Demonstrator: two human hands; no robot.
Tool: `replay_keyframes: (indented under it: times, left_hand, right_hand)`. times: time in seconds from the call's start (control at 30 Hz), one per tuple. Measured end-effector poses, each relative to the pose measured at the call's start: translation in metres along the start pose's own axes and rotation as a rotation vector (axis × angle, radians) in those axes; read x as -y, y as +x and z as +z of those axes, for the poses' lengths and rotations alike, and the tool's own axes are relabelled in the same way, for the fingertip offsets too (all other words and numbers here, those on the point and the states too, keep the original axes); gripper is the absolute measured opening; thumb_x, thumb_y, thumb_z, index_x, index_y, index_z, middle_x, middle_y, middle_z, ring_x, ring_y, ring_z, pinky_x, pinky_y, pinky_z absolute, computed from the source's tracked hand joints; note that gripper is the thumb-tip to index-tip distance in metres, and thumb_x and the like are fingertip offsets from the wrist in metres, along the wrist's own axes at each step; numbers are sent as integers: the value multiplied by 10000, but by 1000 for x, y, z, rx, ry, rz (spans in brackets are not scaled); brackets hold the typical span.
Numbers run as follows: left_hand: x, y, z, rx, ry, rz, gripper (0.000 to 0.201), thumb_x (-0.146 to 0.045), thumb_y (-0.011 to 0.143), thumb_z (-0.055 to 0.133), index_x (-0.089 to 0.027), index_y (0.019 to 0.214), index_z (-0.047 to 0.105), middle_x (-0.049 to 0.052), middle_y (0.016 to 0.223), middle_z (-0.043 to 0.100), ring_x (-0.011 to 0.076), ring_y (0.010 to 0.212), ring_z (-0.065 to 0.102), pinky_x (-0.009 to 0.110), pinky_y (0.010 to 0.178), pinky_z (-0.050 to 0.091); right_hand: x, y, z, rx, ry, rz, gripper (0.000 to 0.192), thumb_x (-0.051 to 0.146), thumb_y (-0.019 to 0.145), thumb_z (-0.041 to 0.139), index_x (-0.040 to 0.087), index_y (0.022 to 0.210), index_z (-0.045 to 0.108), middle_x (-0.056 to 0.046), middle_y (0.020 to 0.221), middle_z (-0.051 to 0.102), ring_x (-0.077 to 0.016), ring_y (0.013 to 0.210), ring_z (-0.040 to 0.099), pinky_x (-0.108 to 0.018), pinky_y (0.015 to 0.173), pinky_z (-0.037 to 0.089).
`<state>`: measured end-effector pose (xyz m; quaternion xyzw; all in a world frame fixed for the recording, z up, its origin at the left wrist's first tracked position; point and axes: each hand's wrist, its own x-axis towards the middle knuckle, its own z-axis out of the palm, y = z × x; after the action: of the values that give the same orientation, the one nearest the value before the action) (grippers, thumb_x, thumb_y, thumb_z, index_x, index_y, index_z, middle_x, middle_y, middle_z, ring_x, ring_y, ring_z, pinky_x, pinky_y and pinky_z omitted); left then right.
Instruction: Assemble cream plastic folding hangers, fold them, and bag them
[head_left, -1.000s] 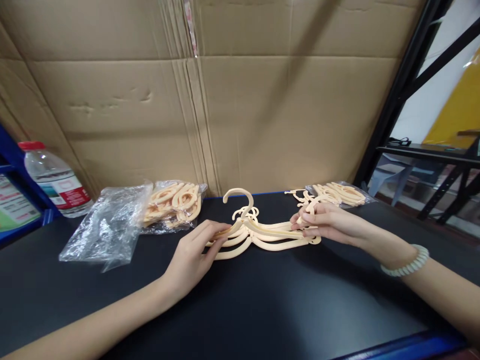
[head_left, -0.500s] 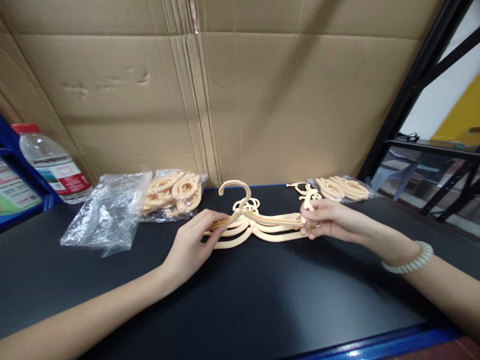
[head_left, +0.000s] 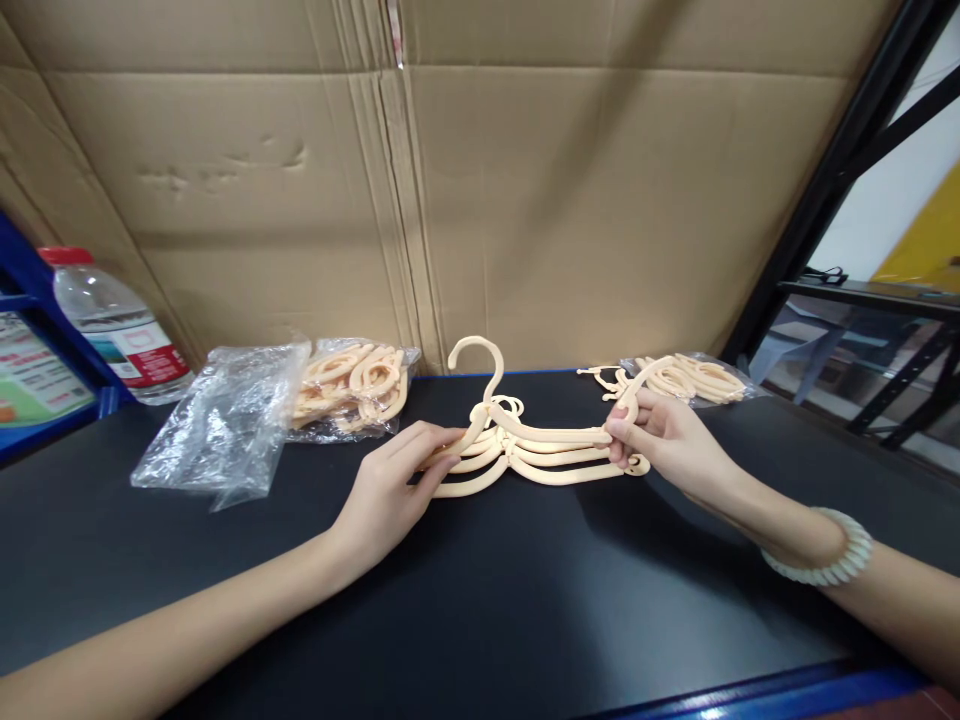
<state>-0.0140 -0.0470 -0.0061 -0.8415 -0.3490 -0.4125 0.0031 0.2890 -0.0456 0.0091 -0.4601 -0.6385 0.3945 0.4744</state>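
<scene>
A cream plastic clothes hanger [head_left: 551, 433] is held up in the middle, its hook [head_left: 480, 345] pointing upward. My left hand [head_left: 397, 478] pinches the hanger's left arm between thumb and fingers. At the other end, my right hand [head_left: 660, 440] grips a curved cream hanger piece [head_left: 640, 385] where it meets the tip of the hanger's right arm. Whether the two are joined is hidden by the fingers. Below and behind the held hanger lie several more cream hangers [head_left: 562, 476], stacked on the black table [head_left: 480, 600].
Behind my left hand are a clear plastic bag [head_left: 225, 420] and a bag of cream hanger parts [head_left: 356, 385]. A water bottle [head_left: 124, 330] stands at far left. Loose parts [head_left: 600, 378] and another bagged bunch [head_left: 709, 378] lie back right. Cardboard [head_left: 600, 200] walls the rear.
The held hanger has risen slightly and turned so its face shows more. My right hand has turned, and the curved piece in it now points up and right.
</scene>
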Motion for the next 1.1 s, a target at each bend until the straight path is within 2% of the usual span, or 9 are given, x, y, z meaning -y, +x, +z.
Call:
replay_keyframes:
  times: [0.2, 0.4, 0.5, 0.6, 0.7, 0.8, 0.87, 1.0, 1.1]
  left_hand:
    - [0, -2, 0, -14, 8, -37, 163, -196, 923, 545, -194, 1072, 610, 37, 944, 680, 151, 823, 646, 246, 718, 519]
    - [1, 4, -4, -57, 59, -112, 163, -233, 910, 542, -201, 1052, 618, 26, 928, 684, 153, 794, 643, 246, 690, 506]
    - [0, 12, -16, -4, 133, -92, 124, -219, 871, 546, -181, 956, 629, 18, 829, 653, 154, 720, 612, 256, 652, 487]
    - [-3, 19, -32, 175, 203, -29, 98, -184, 825, 541, -165, 869, 626, 26, 800, 626, 168, 723, 598, 279, 668, 478]
    - [-12, 19, -42, 374, 256, 45, 125, -145, 797, 517, -165, 855, 627, 46, 831, 619, 192, 775, 599, 305, 701, 481]
    - [-24, 15, -44, 523, 315, 44, 151, -101, 780, 491, -166, 838, 614, 56, 822, 612, 208, 779, 599, 322, 687, 492]
    - [-34, 12, -43, 592, 359, 31, 157, -87, 795, 470, -164, 827, 602, 64, 823, 612, 219, 784, 607, 334, 677, 506]
    - [-53, 6, -35, 676, 486, -29, 212, -67, 799, 465, -143, 910, 628, 112, 949, 652, 278, 877, 635, 422, 743, 541]
    - [-66, -4, -26, 660, 514, -20, 318, -159, 842, 487, -137, 1125, 631, 158, 1194, 641, 349, 1071, 608, 525, 871, 515]
  right_hand:
    - [-2, 0, 3, -7, 67, -66, 338, 470, 738, 731, 211, 732, 515, -1, 594, 618, -135, 535, 604, -272, 534, 525]
    - [-2, 5, -3, 34, 362, -39, 198, 383, 770, 715, 227, 873, 650, -46, 1061, 621, -154, 841, 598, -273, 641, 534]
    - [-2, 12, -25, 97, 417, 25, 214, 399, 737, 734, 220, 846, 688, -35, 864, 635, -126, 694, 564, -240, 549, 481]
    - [-1, 20, -52, 247, 272, 91, 292, 392, 661, 797, 185, 841, 699, -43, 789, 660, -119, 596, 561, -247, 507, 464]
    - [2, 24, -73, 388, 4, 50, 249, 382, 690, 786, 170, 784, 695, -35, 738, 669, -117, 580, 567, -246, 519, 457]
    - [7, 25, -80, 501, -301, -46, 220, 392, 749, 741, 179, 796, 705, -23, 731, 672, -130, 640, 591, -258, 585, 465]
    - [9, 23, -79, 566, -473, -106, 242, 420, 772, 715, 187, 837, 710, -38, 823, 689, -166, 752, 624, -299, 684, 485]
    - [13, 14, -65, 512, -721, -230, 338, 509, 797, 663, 191, 908, 697, -74, 980, 680, -227, 912, 626, -378, 824, 495]
    - [14, -1, -40, 380, -786, -333, 472, 538, 849, 585, 190, 1165, 622, -112, 1200, 630, -268, 1119, 577, -426, 959, 471]
